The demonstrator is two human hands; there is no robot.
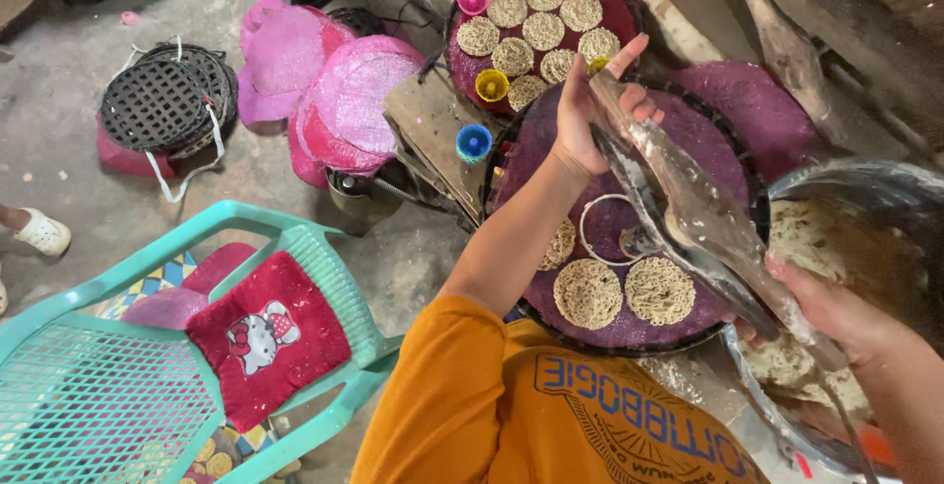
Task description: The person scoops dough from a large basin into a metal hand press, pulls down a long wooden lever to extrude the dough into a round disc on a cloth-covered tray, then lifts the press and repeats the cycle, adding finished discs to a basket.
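Three noodle discs (588, 292) lie on the near purple tray (723, 159), beside one white ring (602, 231). Both hands grip one clear piping bag (688, 213) above it: left hand (590, 110) closed round its tip, right hand (831, 307) clamped at its back end. Seven discs fill the far tray (619, 12).

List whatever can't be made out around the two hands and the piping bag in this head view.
- Piping bag tip: hidden behind the left hand.
- Right hand: fingers hidden under the bag, wrist cut off by the frame's right edge.
- Metal bowl of dough: cut off by the right edge, its lower part hidden by the right arm.
- Purple tray: near rim hidden by the orange shirt.
- White ring: partly covered by the bag.
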